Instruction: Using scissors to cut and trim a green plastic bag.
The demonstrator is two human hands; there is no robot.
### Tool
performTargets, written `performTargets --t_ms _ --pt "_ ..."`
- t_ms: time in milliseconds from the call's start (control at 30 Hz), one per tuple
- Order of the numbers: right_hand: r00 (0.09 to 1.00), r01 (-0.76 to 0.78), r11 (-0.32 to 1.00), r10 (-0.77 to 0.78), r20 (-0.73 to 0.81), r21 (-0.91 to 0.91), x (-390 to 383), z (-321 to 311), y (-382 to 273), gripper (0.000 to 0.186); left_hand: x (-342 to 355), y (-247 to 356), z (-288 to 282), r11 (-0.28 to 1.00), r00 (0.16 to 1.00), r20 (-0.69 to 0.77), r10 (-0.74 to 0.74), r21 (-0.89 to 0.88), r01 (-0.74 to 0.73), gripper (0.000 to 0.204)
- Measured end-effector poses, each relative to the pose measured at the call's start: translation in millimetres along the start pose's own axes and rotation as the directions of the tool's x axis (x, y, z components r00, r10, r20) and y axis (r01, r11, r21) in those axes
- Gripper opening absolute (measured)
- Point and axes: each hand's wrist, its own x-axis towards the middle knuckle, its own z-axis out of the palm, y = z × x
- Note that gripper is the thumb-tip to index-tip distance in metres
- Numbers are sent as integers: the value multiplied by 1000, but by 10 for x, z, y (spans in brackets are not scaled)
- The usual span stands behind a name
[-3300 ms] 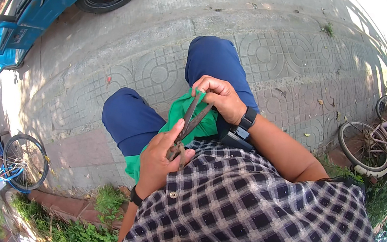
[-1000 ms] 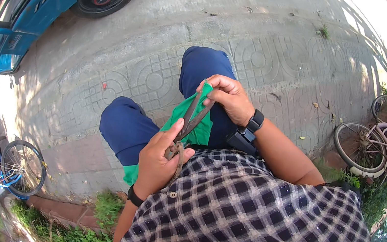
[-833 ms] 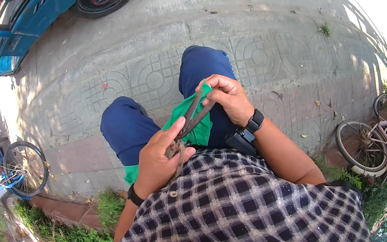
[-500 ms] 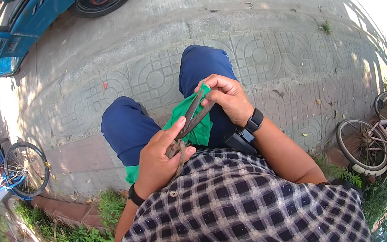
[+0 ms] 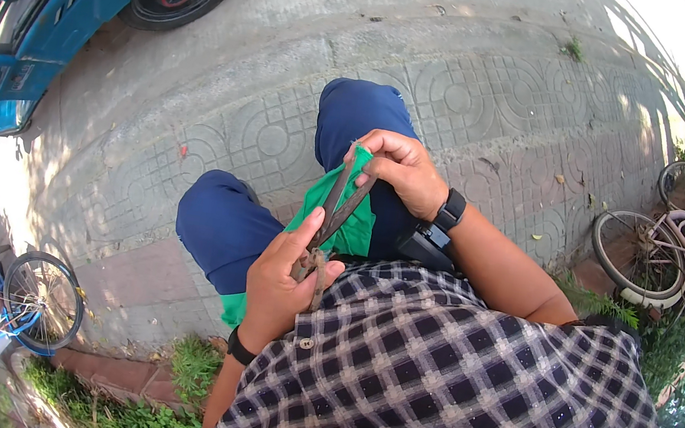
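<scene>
My left hand (image 5: 276,279) is closed around the wrapped handles of a pair of old dark scissors (image 5: 346,214), its forefinger and thumb stretched beside them. The scissors' blades stand apart in a narrow V and point up toward my right hand (image 5: 401,170). Between finger and thumb, my right hand pinches the top edge of a green cloth (image 5: 355,238), close to the blade tips. This cloth drapes over my lap behind the blades. Another green patch (image 5: 233,309) shows beside my left wrist. My fingers partly hide the handles.
I sit with knees in blue trousers (image 5: 227,228) over grey patterned paving (image 5: 455,98). A blue vehicle (image 5: 82,11) stands at the far left. One bicycle (image 5: 43,301) is at the lower left, another pale one (image 5: 641,256) at the right. Green plants (image 5: 129,421) grow at the near left.
Both hands keep their hold on the scissors and cloth, almost unmoved. The surroundings have shifted very slightly to the left in view.
</scene>
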Motion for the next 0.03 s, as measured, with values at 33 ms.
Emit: performTargets --t_ms 33 --pt "1000 -1 1000 1 -1 1 -4 0 7 11 -4 -6 -13 1000 1000 15 -4 9 4 67"
